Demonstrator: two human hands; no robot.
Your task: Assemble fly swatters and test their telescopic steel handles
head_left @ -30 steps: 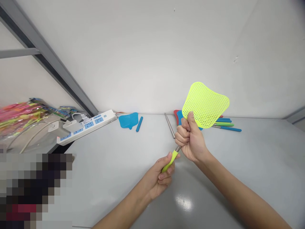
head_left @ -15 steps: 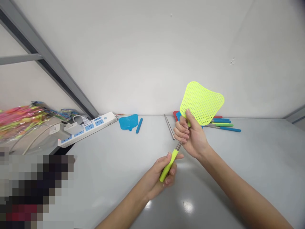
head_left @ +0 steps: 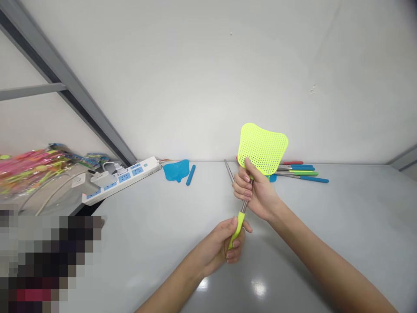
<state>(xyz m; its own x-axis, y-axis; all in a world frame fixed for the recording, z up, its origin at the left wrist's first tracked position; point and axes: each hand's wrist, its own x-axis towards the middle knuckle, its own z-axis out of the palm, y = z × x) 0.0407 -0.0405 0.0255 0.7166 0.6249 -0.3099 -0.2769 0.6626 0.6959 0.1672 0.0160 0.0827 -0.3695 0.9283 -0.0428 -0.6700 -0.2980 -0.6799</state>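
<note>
Both my hands hold a yellow-green fly swatter [head_left: 262,148] above the table. My right hand [head_left: 256,187] is closed round the neck just below the perforated head, its thumb pressed against the head's lower edge. Lower down, my left hand [head_left: 224,243] is closed on the yellow-green grip, with the index finger partly extended. A short length of metal rod shows between the hands. Behind them on the table lie a blue swatter head [head_left: 177,170], a blue handle sleeve [head_left: 190,175] and a metal rod [head_left: 229,170], partly covered by my right hand.
Several swatters with blue, green and red handles [head_left: 309,174] lie at the back right against the wall. A white power strip [head_left: 122,180] with plugs stands at left, beside plastic-wrapped colourful items [head_left: 35,169]. A grey metal frame [head_left: 81,100] rises at the left.
The swatter has turned more upright, its head shifting left and slightly down in view. Both hands keep their hold. The whole view has shifted a little.
</note>
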